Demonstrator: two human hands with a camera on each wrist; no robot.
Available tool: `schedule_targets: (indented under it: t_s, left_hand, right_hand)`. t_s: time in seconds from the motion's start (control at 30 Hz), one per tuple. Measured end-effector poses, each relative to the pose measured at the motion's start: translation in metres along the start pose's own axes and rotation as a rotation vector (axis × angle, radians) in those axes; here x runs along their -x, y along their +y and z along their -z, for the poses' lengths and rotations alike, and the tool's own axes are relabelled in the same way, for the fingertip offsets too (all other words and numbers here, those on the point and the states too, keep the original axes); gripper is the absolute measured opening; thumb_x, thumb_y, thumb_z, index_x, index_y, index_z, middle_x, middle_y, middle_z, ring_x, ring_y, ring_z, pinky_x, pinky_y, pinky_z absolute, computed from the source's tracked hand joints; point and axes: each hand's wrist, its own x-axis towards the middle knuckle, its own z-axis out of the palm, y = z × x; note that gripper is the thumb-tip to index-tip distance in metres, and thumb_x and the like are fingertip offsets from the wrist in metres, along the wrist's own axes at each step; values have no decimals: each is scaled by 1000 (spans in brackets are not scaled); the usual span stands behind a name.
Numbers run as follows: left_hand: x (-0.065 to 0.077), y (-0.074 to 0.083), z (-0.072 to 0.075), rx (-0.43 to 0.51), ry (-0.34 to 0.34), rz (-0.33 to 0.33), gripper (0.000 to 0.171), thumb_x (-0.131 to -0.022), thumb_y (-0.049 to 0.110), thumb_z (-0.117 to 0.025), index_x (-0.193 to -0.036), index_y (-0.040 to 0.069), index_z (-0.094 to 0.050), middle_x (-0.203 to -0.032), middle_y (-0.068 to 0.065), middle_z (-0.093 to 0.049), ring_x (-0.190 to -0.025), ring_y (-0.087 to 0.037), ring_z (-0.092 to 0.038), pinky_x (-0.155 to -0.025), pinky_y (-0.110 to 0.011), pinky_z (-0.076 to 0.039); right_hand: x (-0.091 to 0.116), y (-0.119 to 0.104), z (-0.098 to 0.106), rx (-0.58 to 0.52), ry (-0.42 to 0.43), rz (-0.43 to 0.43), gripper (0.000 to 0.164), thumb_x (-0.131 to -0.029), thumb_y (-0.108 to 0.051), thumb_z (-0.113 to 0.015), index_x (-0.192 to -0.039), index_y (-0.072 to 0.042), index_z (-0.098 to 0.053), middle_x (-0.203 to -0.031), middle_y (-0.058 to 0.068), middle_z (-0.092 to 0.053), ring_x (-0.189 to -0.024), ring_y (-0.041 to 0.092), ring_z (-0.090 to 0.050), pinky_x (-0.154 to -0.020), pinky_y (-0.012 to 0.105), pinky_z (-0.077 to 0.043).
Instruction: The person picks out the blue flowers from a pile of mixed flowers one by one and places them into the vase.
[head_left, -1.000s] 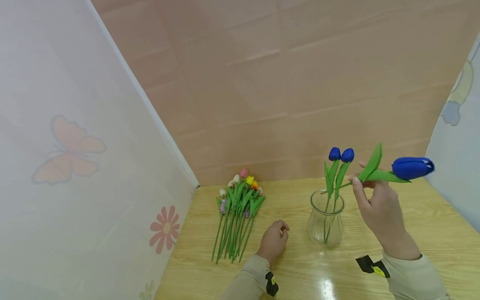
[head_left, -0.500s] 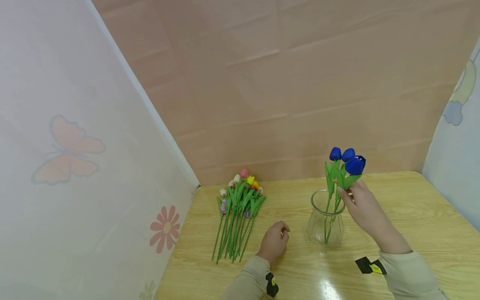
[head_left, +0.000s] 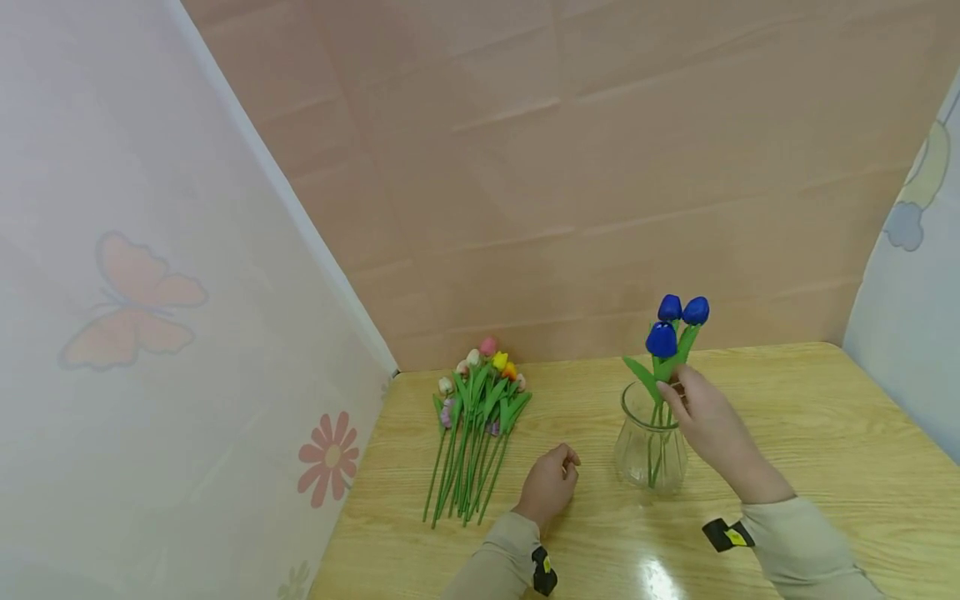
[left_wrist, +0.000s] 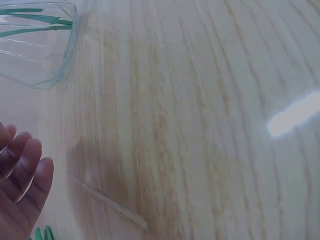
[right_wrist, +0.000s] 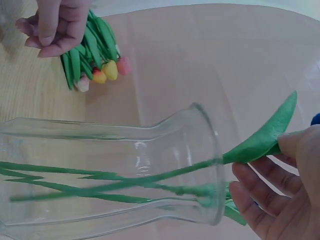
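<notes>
My right hand (head_left: 708,421) pinches a blue artificial tulip (head_left: 662,341) just below its head, above the glass vase (head_left: 651,458). Seen from the right wrist, the thumb presses by the green leaf (right_wrist: 265,135), and the tulip's stem slants down through the vase mouth, its lower end inside the glass. Two more blue tulips (head_left: 696,311) stand in the vase behind it, partly covered by its leaves. To the left of the vase my left hand (head_left: 550,483) rests on the table, fingers loosely curled and holding nothing.
A bunch of tulips (head_left: 472,433) in pink, white, yellow, orange and purple lies on the wooden table (head_left: 600,558), left of the left hand. A tan backdrop (head_left: 562,208) rises behind the table. A pale printed cloth (head_left: 225,375) hangs on the left side.
My right hand has swung the blue tulip leftward from lying sideways to upright, and its stem has gone down into the vase. The left hand has stayed in place.
</notes>
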Motion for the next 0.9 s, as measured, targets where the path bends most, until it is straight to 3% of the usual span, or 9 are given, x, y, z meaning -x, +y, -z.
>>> schedule_targets:
  t_s: [0.27, 0.4, 0.5, 0.6, 0.67, 0.77, 0.83, 0.9]
  left_hand:
    - [0, 1, 2, 8, -13, 20, 11, -98, 12, -52, -98, 14, -63, -72, 13, -53, -45, -1, -35, -42, -19, -34]
    - [0, 2, 3, 24, -21, 33, 12, -99, 12, -51, -99, 13, -63, -69, 13, -52, -44, -2, -34, -42, -19, -33]
    - [0, 2, 4, 30, -19, 35, 12, -99, 12, -51, -99, 13, -63, -69, 13, -51, -44, -2, -34, -43, -19, -33]
    - [1, 1, 4, 30, -20, 34, 12, -99, 11, -51, -98, 13, -63, -68, 13, -51, -45, -2, -34, -43, -19, -33]
    - [1, 1, 4, 30, -22, 33, 12, -98, 11, -51, -98, 13, -63, -67, 13, -50, -45, -2, -34, -43, -19, -33]
    - [1, 0, 3, 28, -24, 29, 12, -98, 11, -51, -98, 13, -63, -66, 13, -50, -44, -2, -34, -43, -19, -32]
    - [1, 0, 3, 23, -25, 28, 12, -98, 11, -51, -98, 13, -63, -66, 13, -50, -44, -1, -34, -42, -18, -32]
    - [1, 0, 4, 16, -25, 26, 12, -98, 11, -51, -98, 12, -63, -66, 13, -49, -44, -1, -34, -42, -18, -32]
  right_hand:
    - [-1, 3, -6, 112, -48, -15, 19, -100, -21, -55, -100, -3, -60, -96, 13, -63, -85, 29, -63, -71, 47, -52]
    - [-2, 3, -6, 159, -68, -26, 19, -98, -22, -58, -98, -3, -62, -97, 15, -66, -87, 33, -64, -73, 50, -52]
    - [-1, 1, -5, 162, -41, -27, 30, -99, -25, -57, -113, 2, -61, -104, 20, -65, -96, 39, -62, -79, 55, -50]
    - [6, 3, -3, 126, 69, -16, 45, -99, -26, -57, -131, 5, -51, -114, 23, -59, -105, 42, -56, -83, 58, -45]
    - [12, 8, -2, 63, 178, 1, 53, -97, -23, -58, -140, 4, -42, -120, 24, -55, -109, 42, -51, -88, 52, -43]
    - [22, 22, -2, -34, 296, 41, 65, -93, -17, -62, -148, -1, -32, -131, 24, -48, -116, 42, -46, -99, 35, -35]
    - [28, 32, -3, -81, 284, 36, 75, -92, -17, -63, -154, -8, -21, -139, 25, -42, -120, 45, -42, -103, 37, -33]
    - [35, 43, -4, -105, 201, 11, 85, -93, -19, -64, -156, -13, -8, -147, 26, -33, -125, 50, -37, -106, 48, -32]
